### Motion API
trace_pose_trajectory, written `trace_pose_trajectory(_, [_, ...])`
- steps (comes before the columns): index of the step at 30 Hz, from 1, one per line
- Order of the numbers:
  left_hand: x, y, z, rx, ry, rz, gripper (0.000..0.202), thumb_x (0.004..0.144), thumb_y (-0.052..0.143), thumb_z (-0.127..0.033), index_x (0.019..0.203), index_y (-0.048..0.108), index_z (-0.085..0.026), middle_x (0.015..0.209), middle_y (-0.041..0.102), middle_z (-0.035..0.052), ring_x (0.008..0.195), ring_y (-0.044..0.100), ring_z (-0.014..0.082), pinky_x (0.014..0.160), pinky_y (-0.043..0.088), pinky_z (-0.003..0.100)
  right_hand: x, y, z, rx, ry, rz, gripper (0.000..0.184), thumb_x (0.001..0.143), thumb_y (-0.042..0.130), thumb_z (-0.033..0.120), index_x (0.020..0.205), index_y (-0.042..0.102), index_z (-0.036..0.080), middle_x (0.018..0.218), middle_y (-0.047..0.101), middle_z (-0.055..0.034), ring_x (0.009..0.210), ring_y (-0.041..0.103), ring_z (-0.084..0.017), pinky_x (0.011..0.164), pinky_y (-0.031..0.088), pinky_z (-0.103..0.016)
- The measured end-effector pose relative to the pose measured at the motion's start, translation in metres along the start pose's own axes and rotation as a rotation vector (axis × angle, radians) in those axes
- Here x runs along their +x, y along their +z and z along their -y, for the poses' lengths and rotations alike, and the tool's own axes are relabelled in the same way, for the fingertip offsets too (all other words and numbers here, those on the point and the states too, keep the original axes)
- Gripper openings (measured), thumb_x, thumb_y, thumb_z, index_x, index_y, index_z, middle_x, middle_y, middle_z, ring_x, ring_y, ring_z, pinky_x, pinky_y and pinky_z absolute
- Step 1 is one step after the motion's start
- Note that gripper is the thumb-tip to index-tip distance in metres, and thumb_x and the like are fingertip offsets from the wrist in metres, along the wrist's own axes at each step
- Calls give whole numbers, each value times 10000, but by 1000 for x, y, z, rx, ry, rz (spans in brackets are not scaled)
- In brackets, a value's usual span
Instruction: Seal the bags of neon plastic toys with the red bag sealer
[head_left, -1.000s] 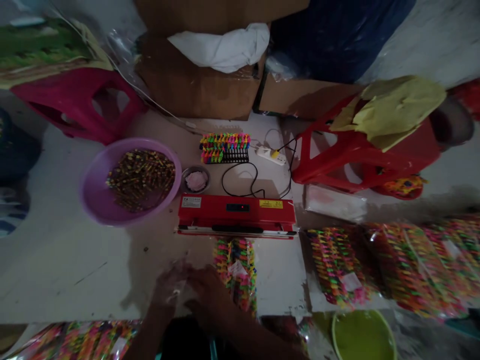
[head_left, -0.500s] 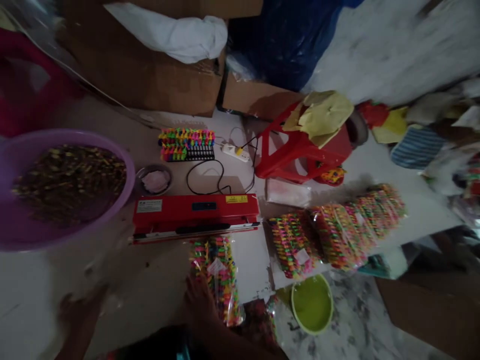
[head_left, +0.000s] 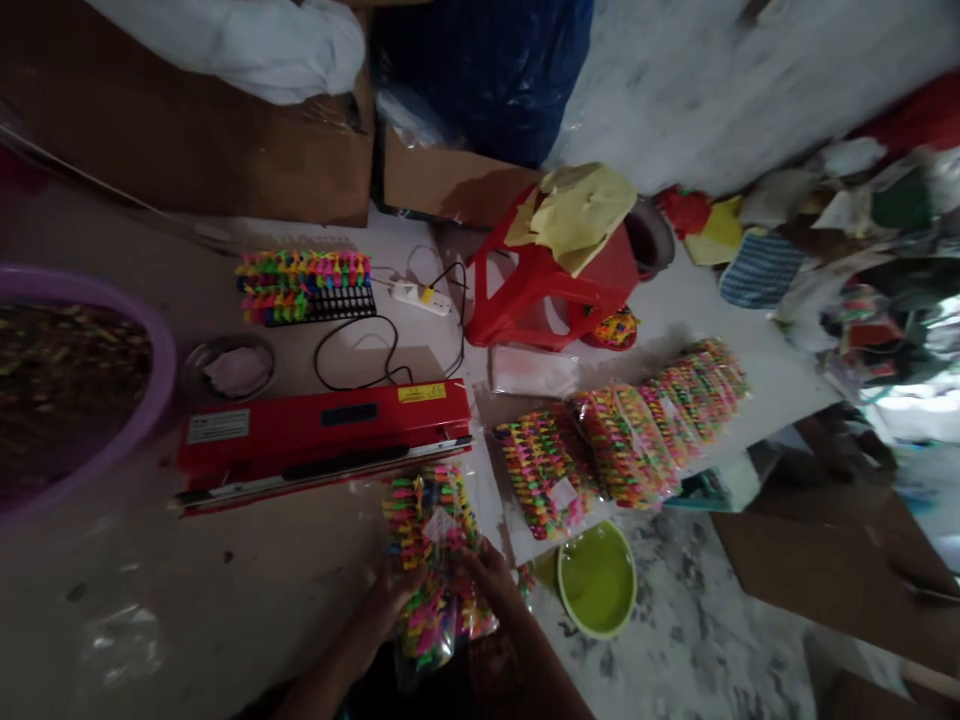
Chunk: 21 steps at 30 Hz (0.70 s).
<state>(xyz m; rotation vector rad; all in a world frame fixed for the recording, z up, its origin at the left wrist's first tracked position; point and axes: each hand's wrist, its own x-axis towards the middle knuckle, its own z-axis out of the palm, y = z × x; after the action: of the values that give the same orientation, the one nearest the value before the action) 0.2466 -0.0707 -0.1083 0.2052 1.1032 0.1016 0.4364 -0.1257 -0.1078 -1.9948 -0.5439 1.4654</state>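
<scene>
Fingers (head_left: pixel 407 580) of the left hand (head_left: pixel 391 598) are curled against the left side of a clear bag (head_left: pixel 433 545) of bright plastic pieces. The right side is gripped by the right hand (head_left: pixel 491 575), fingers closed on the film. The bag is held between both hands, low in the view, its lower end by the person's lap and its upper end lying on the floor (head_left: pixel 247 590) just in front of a red sealer (head_left: pixel 322 440). How hard the film is pinched cannot be told; the picture is dim.

A green bowl (head_left: pixel 596 580) is seen just right of the right hand. A row of filled bags (head_left: pixel 630 435) is laid overlapping beyond the bowl, right of the sealer. A small metal dish (head_left: pixel 229 368) is placed behind the sealer's left end, with a purple basin (head_left: pixel 161 390) at the left edge. A rack (head_left: pixel 304 288) loaded with coloured pieces is set further back, a power strip (head_left: pixel 420 297) beside it, and a black cord is looped between strip and sealer. A red stool (head_left: pixel 547 300) with a yellow cloth (head_left: pixel 574 210) on it is tipped over to the right of the strip. Cardboard boxes (head_left: pixel 187 150) are stacked at the back.
</scene>
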Motion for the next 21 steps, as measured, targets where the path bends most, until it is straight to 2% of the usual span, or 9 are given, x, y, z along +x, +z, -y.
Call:
trace_pose_trajectory(2, [-5,29,-5,11,-40,80,794,570,725,-603,1219,404,-275,1264,554,96,1121,550,311,844,481,410,-9,-25,9,-108,-35,-46,577,694,566,662,964,646,158,875,694,-66,866,620,-235,769,493,-334])
trace_pose_trajectory(5, [-4,89,-22,32,9,174,759,598,742,-529,1223,401,-270,1241,570,86,1114,553,294,826,482,381,-12,-90,37,-267,-40,-153,574,723,525,657,961,642,148,829,695,-64,758,616,-212,678,487,-301])
trace_pose_trajectory(9, [29,178,-53,58,54,272,715,634,725,-437,1247,386,-294,1258,562,72,1087,564,269,768,469,346,13,-180,73,-567,-98,-344,542,751,470,639,930,652,161,761,682,-61,707,613,-209,635,467,-300])
trace_pose_trajectory(11, [51,210,-63,132,1,292,652,647,696,-431,1219,419,-286,1239,575,67,1080,562,268,735,453,338,27,-209,84,-744,-121,-433,455,765,482,586,886,666,188,780,682,-63,740,621,-218,646,464,-310])
trace_pose_trajectory(13, [68,225,-67,219,-19,311,612,657,676,-429,1204,445,-280,1239,576,60,1096,543,268,721,442,329,33,-219,89,-882,-210,-583,392,787,489,527,897,670,197,873,682,-87,829,620,-239,706,475,-348])
trace_pose_trajectory(15, [73,219,-63,276,25,331,599,669,666,-444,1206,467,-269,1249,569,59,1115,520,260,735,434,315,29,-209,86,-968,-393,-812,375,823,477,460,973,655,165,1000,657,-134,947,594,-265,805,468,-411])
trace_pose_trajectory(17, [65,187,-53,289,66,376,604,664,677,-459,1205,498,-260,1249,567,59,1122,508,246,770,426,307,18,-179,76,-983,-622,-965,352,845,487,375,1058,619,128,1091,619,-166,1023,564,-274,885,440,-456])
trace_pose_trajectory(19, [44,130,-38,236,-5,439,623,623,716,-466,1183,541,-255,1222,581,62,1109,518,239,802,425,323,3,-132,56,-941,-821,-854,305,838,524,302,1087,601,144,1100,614,-149,1019,567,-256,900,443,-445])
trace_pose_trajectory(21, [9,54,-15,130,-161,492,632,583,740,-486,1150,580,-256,1149,618,65,1061,553,243,825,430,373,-12,-74,28,-875,-944,-494,266,835,530,292,1070,610,196,1048,633,-107,968,590,-231,852,481,-397])
